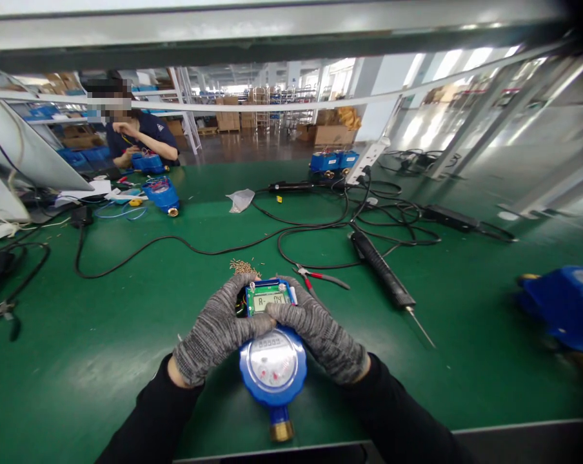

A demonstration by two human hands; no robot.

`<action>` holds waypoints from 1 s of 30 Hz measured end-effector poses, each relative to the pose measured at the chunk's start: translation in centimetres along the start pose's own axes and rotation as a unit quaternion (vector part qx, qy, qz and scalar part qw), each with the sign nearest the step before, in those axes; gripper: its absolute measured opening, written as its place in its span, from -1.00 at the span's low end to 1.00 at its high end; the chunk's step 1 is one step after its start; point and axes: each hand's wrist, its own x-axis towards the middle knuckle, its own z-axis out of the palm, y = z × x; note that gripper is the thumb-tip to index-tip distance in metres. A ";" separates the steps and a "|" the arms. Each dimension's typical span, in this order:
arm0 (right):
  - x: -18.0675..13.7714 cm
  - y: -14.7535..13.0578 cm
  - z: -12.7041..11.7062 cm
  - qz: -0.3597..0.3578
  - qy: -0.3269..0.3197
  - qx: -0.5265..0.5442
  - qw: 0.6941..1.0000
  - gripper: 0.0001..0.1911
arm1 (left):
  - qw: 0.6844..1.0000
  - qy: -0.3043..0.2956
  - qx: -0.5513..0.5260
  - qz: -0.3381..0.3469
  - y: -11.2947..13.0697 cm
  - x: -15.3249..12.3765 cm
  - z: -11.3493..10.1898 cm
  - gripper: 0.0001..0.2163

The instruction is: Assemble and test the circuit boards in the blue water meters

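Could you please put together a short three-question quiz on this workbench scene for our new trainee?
1. True or false: both gloved hands, left hand and right hand, grip the blue meter.
2. Which tool lies just right of the pliers? A) soldering iron B) hammer C) tape roll
3. Fill in: the small screws lie on the green ____.

Key: 1 true; 2 A; 3 table.

The green display (268, 300) on the blue water meter (273, 367) reads "A- 04"; other markings are illegible.
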 end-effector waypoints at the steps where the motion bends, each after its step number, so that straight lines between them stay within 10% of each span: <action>1: 0.0 -0.1 0.1 -0.003 -0.001 -0.011 1.000 -0.48 | 1.000 0.005 0.017 0.017 -0.4 -0.4 -0.3 -0.23; 7: 0.0 -0.7 0.6 -0.006 -0.042 -0.033 0.999 -0.59 | 0.930 0.153 0.251 0.222 -2.8 -3.8 -1.0 -0.47; 15: 0.0 -0.5 0.3 0.022 -0.018 -0.062 0.998 -0.57 | 0.854 0.245 0.356 0.290 -3.0 -3.9 -0.7 -0.72; 22: 0.1 -0.6 0.3 0.045 -0.007 -0.075 0.996 -0.65 | 0.809 0.220 0.420 0.348 -2.4 -2.6 -0.8 -0.67; 30: 0.2 -0.9 1.6 0.046 0.041 -0.097 0.993 -0.57 | 0.836 0.171 0.375 0.361 -2.1 -1.6 -1.0 -0.73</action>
